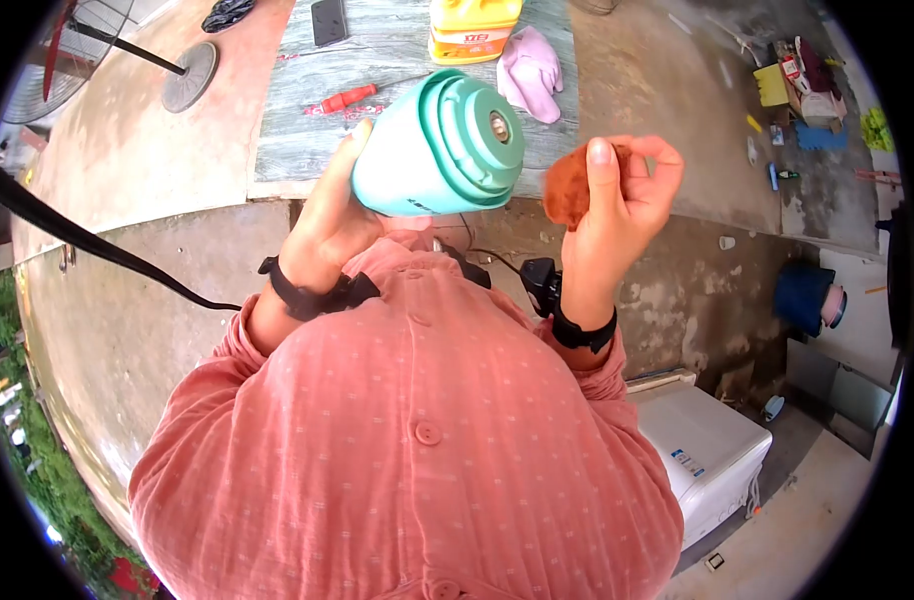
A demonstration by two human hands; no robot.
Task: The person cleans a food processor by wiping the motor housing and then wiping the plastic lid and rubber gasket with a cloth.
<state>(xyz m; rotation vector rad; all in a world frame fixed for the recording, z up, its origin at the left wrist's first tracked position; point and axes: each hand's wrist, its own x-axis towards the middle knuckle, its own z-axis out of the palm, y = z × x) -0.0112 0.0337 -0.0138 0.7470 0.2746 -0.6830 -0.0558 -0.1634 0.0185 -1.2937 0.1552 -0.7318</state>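
My left hand is wrapped round a teal, cup-shaped container from its left side. It is tilted, and its stepped round end with a small metal piece in the middle faces up and to the right. My right hand pinches a reddish-brown rag between thumb and fingers, a short way right of the container and apart from it. The rag's edge is slightly blurred. Both wrists wear black straps.
On the grey wood-patterned table lie a red-handled tool, a phone and a lilac glove, beside a yellow jug. A fan base stands left; a white appliance is low right.
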